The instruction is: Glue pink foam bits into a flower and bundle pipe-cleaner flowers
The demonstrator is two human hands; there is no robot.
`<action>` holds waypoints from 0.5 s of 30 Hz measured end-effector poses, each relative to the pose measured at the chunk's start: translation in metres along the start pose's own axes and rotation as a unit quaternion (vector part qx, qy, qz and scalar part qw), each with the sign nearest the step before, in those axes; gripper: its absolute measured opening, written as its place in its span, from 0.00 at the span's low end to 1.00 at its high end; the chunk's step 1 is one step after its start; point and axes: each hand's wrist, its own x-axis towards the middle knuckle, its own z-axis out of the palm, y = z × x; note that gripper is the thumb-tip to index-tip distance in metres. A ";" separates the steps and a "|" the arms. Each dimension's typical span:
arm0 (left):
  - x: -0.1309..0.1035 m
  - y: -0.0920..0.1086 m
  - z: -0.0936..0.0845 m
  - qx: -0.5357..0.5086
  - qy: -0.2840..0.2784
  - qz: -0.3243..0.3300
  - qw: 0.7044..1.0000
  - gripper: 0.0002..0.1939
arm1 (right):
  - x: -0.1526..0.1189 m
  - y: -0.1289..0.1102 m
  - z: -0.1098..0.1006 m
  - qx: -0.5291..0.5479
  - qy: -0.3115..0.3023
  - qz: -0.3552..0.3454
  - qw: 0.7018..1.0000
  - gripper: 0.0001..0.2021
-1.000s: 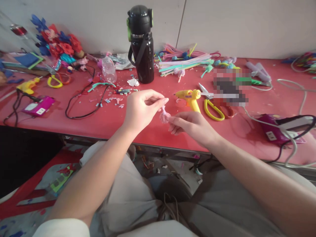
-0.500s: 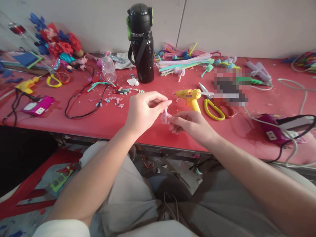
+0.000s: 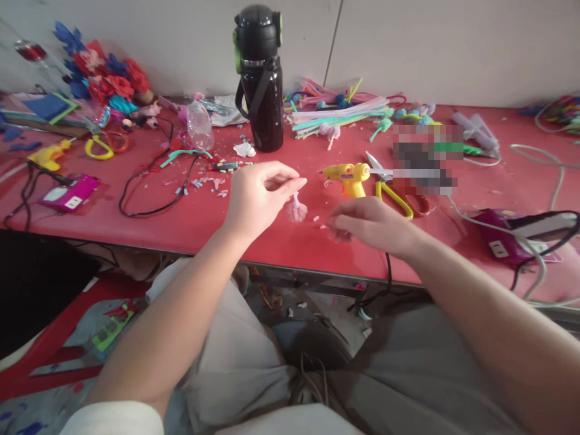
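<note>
Between thumb and fingertips, my left hand (image 3: 260, 196) pinches the top of a small pink fuzzy piece (image 3: 296, 210), which hangs below the fingers over the red table (image 3: 276, 248). My right hand (image 3: 369, 225) is apart from it, to the right, with its fingertips smeared by motion; whether they hold anything does not show. Small pink scraps (image 3: 316, 219) lie between the two hands. Just beyond my right hand is a yellow glue gun (image 3: 347, 174), its nozzle pointing left. Scissors with yellow and red handles (image 3: 394, 199) lie right of it.
A black bottle (image 3: 260, 84) stands at the back, beside bundled pipe cleaners (image 3: 339, 118). Purple boxes with cords sit at the left (image 3: 70, 193) and right (image 3: 502, 238). Another yellow glue gun (image 3: 49, 156), a clear plastic bottle (image 3: 199, 125) and paper flowers (image 3: 106, 78) are on the left.
My right hand has let go of the pink piece and moved right. My left hand has shifted slightly left with the piece. Pink scraps now show on the table between them.
</note>
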 end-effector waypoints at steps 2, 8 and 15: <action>0.004 -0.004 -0.003 0.015 0.010 -0.003 1.000 0.06 | -0.002 0.002 -0.019 -0.132 0.000 0.026 0.991 0.16; 0.010 -0.008 -0.008 0.037 0.022 -0.017 0.999 0.04 | 0.005 0.017 -0.050 -0.359 0.184 0.053 0.914 0.27; 0.011 -0.013 -0.008 0.026 0.016 -0.029 0.999 0.04 | 0.051 0.043 -0.031 -0.230 0.244 -0.049 0.941 0.19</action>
